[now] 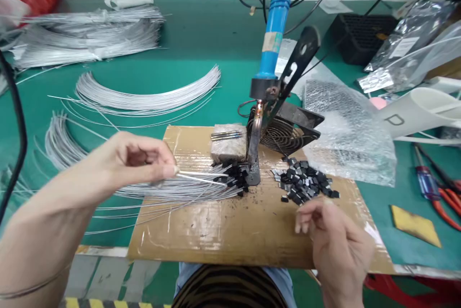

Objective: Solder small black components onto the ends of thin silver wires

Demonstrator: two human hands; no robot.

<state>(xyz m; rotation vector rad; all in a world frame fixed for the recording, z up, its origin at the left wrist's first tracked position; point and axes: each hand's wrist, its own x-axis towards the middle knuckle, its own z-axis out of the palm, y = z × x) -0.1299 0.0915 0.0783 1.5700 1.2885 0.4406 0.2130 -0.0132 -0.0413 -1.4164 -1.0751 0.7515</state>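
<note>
My left hand (144,164) is closed in a pinch on a pair of thin white wires (201,177), whose ends point right toward the soldering iron. Below them lies a bundle of wires (173,192) with small black parts (236,178) at the right ends. My right hand (334,236) hovers at the near edge of a pile of small black pieces (304,180). Its fingers are curled together; whatever lies between them is hidden. Between the hands a blue-handled soldering iron (268,58) is fixed tip down in a black stand (297,63).
Cardboard (216,236) covers the bench front. A black fan (288,128) stands behind the iron, beside a wrapped block (228,147) bearing metal rods. Wire bundles (147,92) lie left. Bubble wrap (345,130), a yellow sponge (414,225) and a screwdriver (427,180) are right.
</note>
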